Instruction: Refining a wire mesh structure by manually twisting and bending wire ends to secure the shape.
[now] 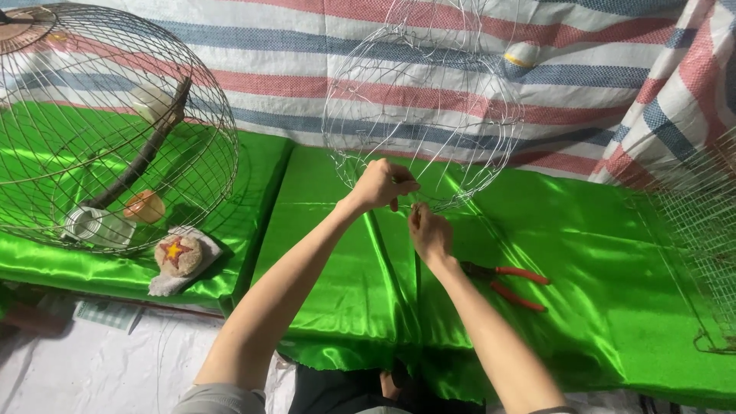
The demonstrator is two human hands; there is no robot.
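- Left hand [379,184] pinches the lower rim of the wire cage [422,115], centre frame.
- Right hand [429,232] pinches wire just beneath it.
- Risk: thin wire could spring loose or prick fingers.
- Pliers [512,286] lie unused, right of centre.

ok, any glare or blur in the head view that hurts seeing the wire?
Head view: sharp overall, both hands crisp. Green satin cloth throws bright sheen along its folds. The thin wire frame at the left hand and right hand fades against the striped tarp.
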